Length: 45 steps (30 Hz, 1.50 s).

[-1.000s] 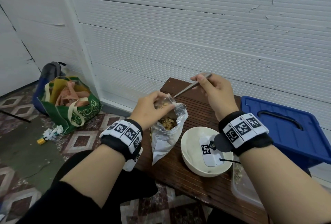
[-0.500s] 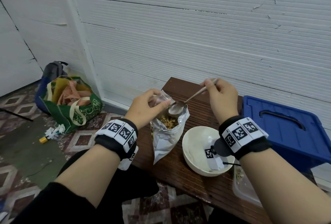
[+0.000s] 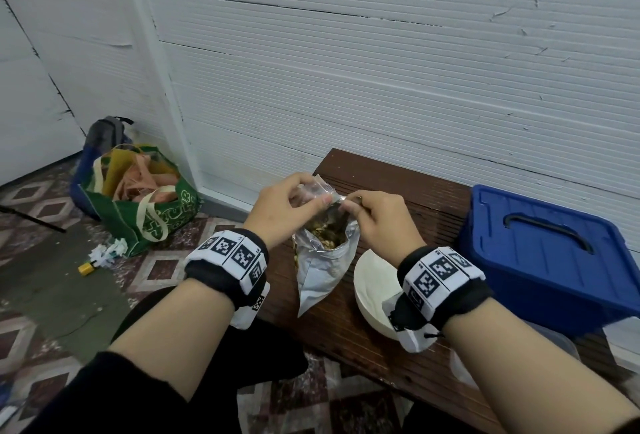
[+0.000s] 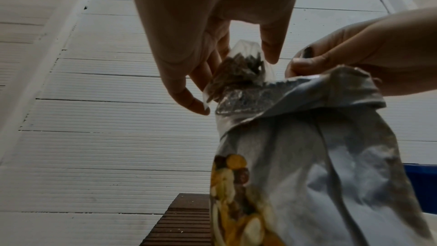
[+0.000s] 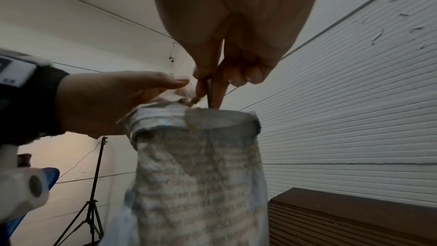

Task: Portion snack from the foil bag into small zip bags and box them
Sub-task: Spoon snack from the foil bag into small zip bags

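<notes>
clear tub: (image 3: 561,340) near right corner of the bench, mostly cut off by the right arm; contents can't tell
bowl: white (image 3: 372,289), near edge of the bench (image 3: 398,170), right of the foil bag; a tagged card lies in it, no snack seen in it
foil bag: (image 3: 320,272) stands upright mid-bench toward the left edge, top rolled down and open; snack (image 3: 325,234) fills it close to the mouth, so most of the stock looks unportioned
left hand: (image 3: 280,210) fingers and thumb pinch the small zip bag (image 4: 241,66), holding it just above the foil bag mouth
zip bag fill: some snack visible inside from the left wrist view; looks partly filled, not sealed
right hand: (image 3: 379,220) curled round a thin metal handle, spoon (image 5: 209,91) by its look, tip pointing down into the foil bag at the zip bag mouth; bowl of the spoon hidden
blue box: (image 3: 550,243) right end of the bench toward the far edge, lid on
status: judgement – mid-portion on one bag; no finished bags in view
left to do: top up and seal this bag, repeat for the rest, open the box and load
</notes>
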{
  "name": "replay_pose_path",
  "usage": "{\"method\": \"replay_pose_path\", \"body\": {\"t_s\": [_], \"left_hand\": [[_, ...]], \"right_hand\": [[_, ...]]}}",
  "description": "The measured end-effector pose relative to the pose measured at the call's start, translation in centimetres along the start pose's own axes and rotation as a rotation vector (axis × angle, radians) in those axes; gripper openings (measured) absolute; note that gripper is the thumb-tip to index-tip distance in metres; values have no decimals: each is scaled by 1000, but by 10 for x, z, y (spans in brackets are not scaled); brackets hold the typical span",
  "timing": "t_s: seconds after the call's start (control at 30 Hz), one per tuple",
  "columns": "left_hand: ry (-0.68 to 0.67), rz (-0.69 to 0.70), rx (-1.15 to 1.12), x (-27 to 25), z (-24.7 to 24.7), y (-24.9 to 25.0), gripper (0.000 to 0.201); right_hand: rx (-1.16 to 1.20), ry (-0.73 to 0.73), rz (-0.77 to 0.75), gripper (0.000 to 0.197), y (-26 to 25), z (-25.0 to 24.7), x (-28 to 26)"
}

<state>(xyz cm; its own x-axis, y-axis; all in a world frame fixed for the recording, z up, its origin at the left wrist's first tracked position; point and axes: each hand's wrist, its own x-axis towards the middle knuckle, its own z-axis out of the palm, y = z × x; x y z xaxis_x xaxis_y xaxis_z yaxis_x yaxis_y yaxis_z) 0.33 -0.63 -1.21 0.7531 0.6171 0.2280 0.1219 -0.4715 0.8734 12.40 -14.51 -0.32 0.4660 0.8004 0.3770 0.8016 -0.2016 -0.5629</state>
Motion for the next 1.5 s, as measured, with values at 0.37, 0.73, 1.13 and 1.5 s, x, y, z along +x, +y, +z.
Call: {"method": "replay_pose_path", "body": {"t_s": [0.37, 0.73, 1.13, 1.5], "left_hand": [[-9, 8, 16, -2, 0, 5, 22], [-14, -35, 2, -5, -2, 4, 31], [-18, -33, 34, -5, -3, 5, 30], [-66, -29, 116, -3, -1, 7, 36]], "right_hand": [[211, 124, 417, 25, 3, 0, 1], [392, 333, 661, 32, 10, -12, 6], [367, 489, 674, 27, 14, -56, 22], [393, 485, 639, 28, 9, -66, 28]]}}
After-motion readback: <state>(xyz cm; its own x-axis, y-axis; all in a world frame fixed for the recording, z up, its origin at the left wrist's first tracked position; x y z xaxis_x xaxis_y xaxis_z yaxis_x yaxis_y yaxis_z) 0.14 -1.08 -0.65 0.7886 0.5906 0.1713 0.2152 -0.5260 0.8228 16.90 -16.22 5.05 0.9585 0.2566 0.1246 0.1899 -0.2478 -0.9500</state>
